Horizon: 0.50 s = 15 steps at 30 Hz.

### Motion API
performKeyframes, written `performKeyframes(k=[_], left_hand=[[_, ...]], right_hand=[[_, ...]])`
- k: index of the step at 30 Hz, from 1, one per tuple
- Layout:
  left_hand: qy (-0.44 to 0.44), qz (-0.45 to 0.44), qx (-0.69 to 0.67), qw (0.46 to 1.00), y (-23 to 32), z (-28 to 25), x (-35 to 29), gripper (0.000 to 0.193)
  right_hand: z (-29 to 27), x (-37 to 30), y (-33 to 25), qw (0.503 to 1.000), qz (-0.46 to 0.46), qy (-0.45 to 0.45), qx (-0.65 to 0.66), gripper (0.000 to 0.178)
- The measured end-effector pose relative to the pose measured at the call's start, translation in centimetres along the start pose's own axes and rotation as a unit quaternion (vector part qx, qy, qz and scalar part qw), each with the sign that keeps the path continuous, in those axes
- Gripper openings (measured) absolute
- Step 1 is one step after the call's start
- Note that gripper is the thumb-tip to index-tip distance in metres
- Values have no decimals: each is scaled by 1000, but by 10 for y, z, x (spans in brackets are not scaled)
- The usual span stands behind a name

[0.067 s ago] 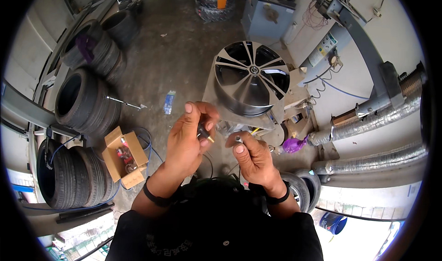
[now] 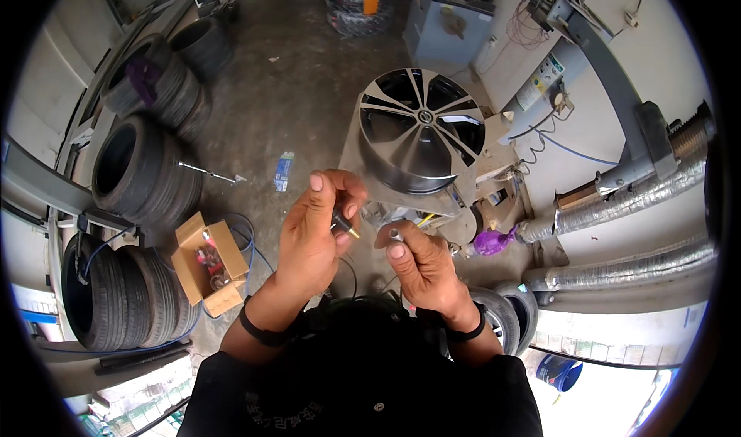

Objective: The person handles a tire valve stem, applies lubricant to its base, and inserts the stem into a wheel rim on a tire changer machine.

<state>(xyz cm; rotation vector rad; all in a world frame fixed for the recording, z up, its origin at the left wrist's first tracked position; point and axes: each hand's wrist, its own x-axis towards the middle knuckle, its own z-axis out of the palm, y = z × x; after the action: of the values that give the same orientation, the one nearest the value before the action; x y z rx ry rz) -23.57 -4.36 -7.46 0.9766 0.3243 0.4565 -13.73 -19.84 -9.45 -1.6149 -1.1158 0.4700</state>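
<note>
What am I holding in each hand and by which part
Left hand: small black brass-tipped piece, held by its black body. Right hand: small silver metal cylinder, one end showing, gripped part hidden.

Dressed in a black top [image 2: 432,394], I wore a dark left wristband [image 2: 261,327] and a dark right wristband [image 2: 469,330]. Pale characters [image 2: 282,412] ran in a curve across the fabric, a small light round mark [image 2: 379,407] (too tiny to make out fully) beside them. My black sleeves [image 2: 505,371] stopped short of the bands, leaving my left hand [image 2: 305,240], right hand [image 2: 428,271] and forearms [image 2: 258,313] bare.
</note>
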Motion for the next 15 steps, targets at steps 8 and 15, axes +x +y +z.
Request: performKeyframes(k=[8, 15], left_hand=[[-96, 161, 172, 967, 4, 12, -6, 56], [-85, 208, 227, 948, 1, 21, -8, 55]], right_hand=[[10, 0, -5, 996, -82, 16, -28, 17], [11, -4, -7, 993, -109, 39, -23, 17]])
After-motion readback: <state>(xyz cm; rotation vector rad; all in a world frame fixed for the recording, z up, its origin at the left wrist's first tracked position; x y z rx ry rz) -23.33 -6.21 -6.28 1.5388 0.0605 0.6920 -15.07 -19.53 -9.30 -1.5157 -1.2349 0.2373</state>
